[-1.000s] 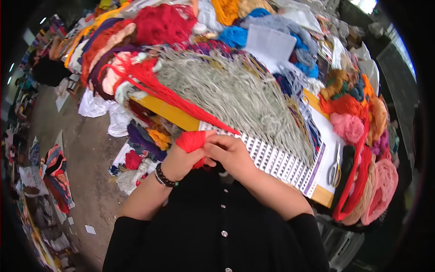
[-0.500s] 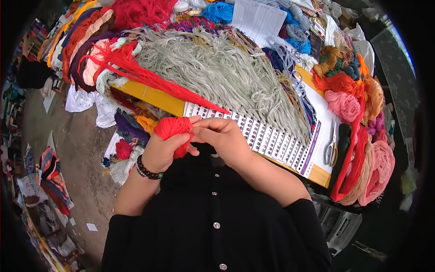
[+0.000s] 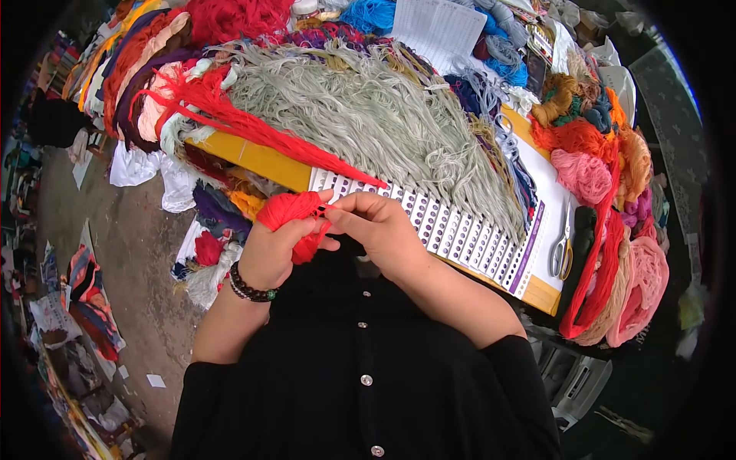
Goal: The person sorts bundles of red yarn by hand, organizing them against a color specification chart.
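Note:
My left hand (image 3: pixel 273 249) is closed around a bundle of red thread (image 3: pixel 290 211), just off the near edge of the table. My right hand (image 3: pixel 377 228) pinches a strand of that red thread between thumb and fingers, close beside the bundle. Beyond both hands lie white punched cards (image 3: pixel 448 230) with rows of holes. Grey-green thread (image 3: pixel 360 115) hangs from many of the cards and spreads over the table. One long red hank (image 3: pixel 284 149) is tied at the card row's left part and stretches away to the upper left.
Scissors (image 3: pixel 562 249) lie on the right of the yellow table edge (image 3: pixel 249 162). Pink yarn (image 3: pixel 580 178) and other coloured skeins pile up at the right. A printed sheet (image 3: pixel 437 34) rests at the back. White plastic bags (image 3: pixel 176 184) hang at the left.
My right hand has shifted slightly, opening a small gap between its fingertips and the bundle, with strands showing there. My left hand keeps its hold, tilted a little.

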Action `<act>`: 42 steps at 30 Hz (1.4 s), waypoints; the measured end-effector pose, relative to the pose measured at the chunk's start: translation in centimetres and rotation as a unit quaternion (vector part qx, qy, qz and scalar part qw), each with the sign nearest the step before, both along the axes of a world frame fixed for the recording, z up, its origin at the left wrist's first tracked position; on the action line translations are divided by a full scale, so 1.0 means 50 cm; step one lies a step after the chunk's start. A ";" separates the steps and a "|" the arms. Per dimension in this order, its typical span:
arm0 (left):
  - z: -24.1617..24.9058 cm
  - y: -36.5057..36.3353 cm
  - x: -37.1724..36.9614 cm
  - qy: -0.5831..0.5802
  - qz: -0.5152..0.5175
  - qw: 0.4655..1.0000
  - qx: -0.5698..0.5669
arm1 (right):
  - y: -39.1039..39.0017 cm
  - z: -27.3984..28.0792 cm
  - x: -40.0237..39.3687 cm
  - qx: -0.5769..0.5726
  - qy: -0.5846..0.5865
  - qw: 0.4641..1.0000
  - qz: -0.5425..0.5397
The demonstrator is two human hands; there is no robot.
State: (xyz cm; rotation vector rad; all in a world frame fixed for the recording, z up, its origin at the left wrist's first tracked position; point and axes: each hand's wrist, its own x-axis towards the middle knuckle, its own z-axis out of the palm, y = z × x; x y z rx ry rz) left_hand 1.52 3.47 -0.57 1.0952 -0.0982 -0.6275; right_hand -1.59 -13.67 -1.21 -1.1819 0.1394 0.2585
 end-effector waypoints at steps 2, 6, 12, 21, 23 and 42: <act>0.006 0.002 0.001 0.001 0.002 1.000 -0.001 | 0.000 -0.006 0.001 0.006 -0.010 1.000 0.001; 0.017 -0.007 0.002 -0.025 0.006 0.999 0.022 | -0.010 -0.014 0.003 0.081 -0.018 0.996 0.034; -0.002 0.018 0.016 -0.012 -0.022 0.998 -0.053 | -0.039 -0.011 0.024 0.320 0.108 0.941 -0.015; 0.015 0.000 0.007 -0.004 -0.021 0.999 -0.034 | -0.012 -0.009 0.003 0.075 0.069 0.992 -0.075; 0.010 0.005 0.009 0.002 -0.012 0.999 -0.037 | -0.027 -0.008 0.009 0.041 0.156 0.987 -0.025; 0.015 -0.019 -0.008 -0.020 -0.009 1.000 -0.008 | -0.001 -0.002 0.011 0.158 0.036 0.986 0.048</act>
